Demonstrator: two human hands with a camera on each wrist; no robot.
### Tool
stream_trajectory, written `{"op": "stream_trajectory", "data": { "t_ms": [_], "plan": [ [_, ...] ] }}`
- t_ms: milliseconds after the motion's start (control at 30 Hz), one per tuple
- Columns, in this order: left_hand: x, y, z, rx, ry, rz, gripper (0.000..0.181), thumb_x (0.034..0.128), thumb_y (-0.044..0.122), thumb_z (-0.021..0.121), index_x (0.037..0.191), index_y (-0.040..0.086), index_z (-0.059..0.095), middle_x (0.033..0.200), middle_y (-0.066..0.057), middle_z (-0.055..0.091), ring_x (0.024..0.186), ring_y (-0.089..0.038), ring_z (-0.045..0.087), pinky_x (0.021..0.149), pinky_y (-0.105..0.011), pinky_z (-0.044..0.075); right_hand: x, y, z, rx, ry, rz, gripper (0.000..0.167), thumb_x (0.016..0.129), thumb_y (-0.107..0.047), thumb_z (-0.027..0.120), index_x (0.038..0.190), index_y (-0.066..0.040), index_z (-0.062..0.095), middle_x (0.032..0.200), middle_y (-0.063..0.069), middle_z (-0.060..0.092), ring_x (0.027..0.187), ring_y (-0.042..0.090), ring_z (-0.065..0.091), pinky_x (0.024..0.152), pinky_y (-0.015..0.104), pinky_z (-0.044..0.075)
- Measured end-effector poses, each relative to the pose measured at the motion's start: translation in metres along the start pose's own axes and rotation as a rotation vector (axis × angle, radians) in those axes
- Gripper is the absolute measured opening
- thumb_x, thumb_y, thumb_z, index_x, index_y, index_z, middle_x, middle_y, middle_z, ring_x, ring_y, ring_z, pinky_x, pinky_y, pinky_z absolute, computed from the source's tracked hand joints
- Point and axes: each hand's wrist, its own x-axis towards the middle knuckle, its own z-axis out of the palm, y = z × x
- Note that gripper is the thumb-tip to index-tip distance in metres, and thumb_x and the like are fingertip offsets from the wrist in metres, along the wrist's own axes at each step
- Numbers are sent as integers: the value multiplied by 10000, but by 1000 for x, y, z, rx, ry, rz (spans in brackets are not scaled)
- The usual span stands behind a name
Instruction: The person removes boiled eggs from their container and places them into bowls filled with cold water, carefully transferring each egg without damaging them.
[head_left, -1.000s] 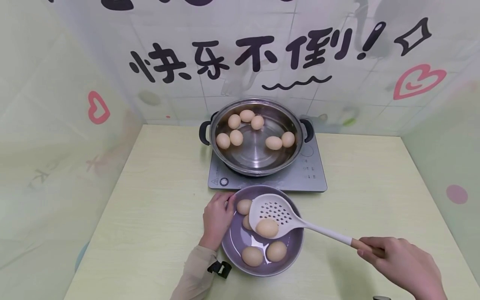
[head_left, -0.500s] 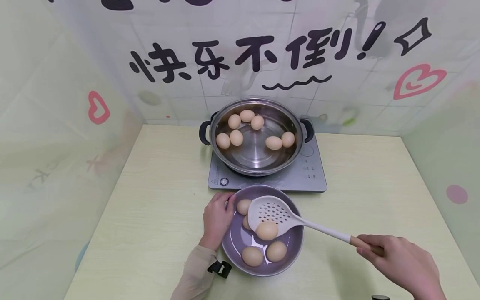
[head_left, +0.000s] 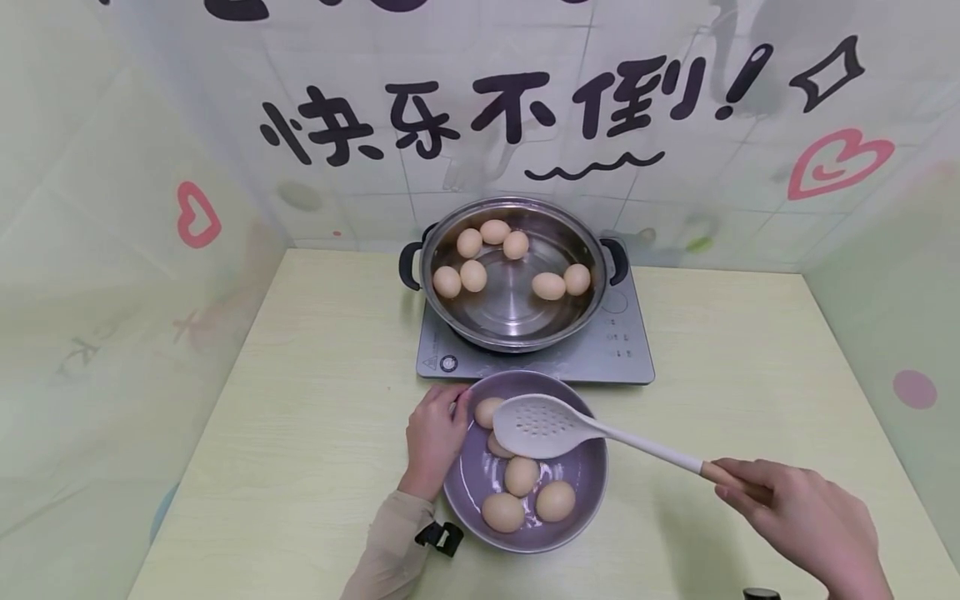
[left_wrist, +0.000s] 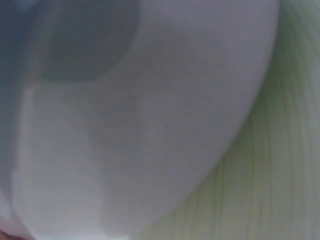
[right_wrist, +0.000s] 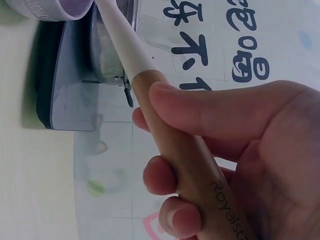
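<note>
My right hand [head_left: 806, 517] grips the wooden handle [right_wrist: 175, 145] of a white slotted spoon [head_left: 536, 427], thumb along its top. The spoon's perforated head is tilted over a purple-grey bowl [head_left: 596, 475], with no egg on it. Several brown eggs lie in the bowl, one egg [head_left: 521, 476] just below the spoon's edge; the head partly covers two others. At the bowl's left rim, my left hand [head_left: 435, 437] holds the side, fingers at the edge. The left wrist view shows mostly the bowl's pale outer wall [left_wrist: 165, 115], blurred; that hand is barely visible there.
Behind the bowl, a steel pot [head_left: 510, 312] with black side handles stands on a grey induction cooker [head_left: 600, 362]. Several eggs [head_left: 473, 276] sit in the pot. Printed sheets wall the pale wooden table [head_left: 322, 400] at the back and sides.
The egg has slid off the slotted spoon into the bowl. The spoon's head has tipped over, and the right hand has turned slightly. The left hand stays at the rim.
</note>
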Motion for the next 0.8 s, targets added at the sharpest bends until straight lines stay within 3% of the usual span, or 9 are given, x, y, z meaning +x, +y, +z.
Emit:
{"op": "stream_trajectory", "data": {
  "t_ms": [267, 567, 700, 800],
  "plan": [
    [0, 1, -1, 2, 3, -1, 138, 843, 169, 637, 897, 62, 703, 804, -68, 638, 691, -262, 638, 558, -409, 503, 2, 2, -3, 18, 93, -47, 285, 776, -399, 682, 1039, -288, 683, 750, -153, 672, 531, -65, 412, 443, 240, 260],
    [0, 1, -1, 1, 14, 29, 132, 843, 157, 636, 888, 51, 701, 809, -84, 641, 704, -271, 643, 570, -415, 508, 15, 3, -17, 52, 114, -106, 253, 829, -368, 637, 1061, -274, 674, 617, -203, 581, 483, -18, 350, 435, 243, 234],
    [0, 1, 0, 4, 20, 36, 128, 843, 161, 635, 883, 59, 701, 807, -75, 640, 704, -273, 643, 565, -415, 503, 24, -3, -25, 75, 204, -144, 245, 833, -342, 641, 1058, -251, 678, 563, -183, 522, 449, -1, 322, 420, 244, 223],
    [-1, 0, 0, 5, 22, 35, 126, 842, 161, 636, 883, 61, 701, 810, -73, 640, 706, -272, 644, 569, -415, 504, 36, -10, -28, 99, 312, -169, 256, 816, -311, 668, 1049, -207, 689, 572, -138, 566, 442, -17, 350, 408, 250, 231]
  ]
}}
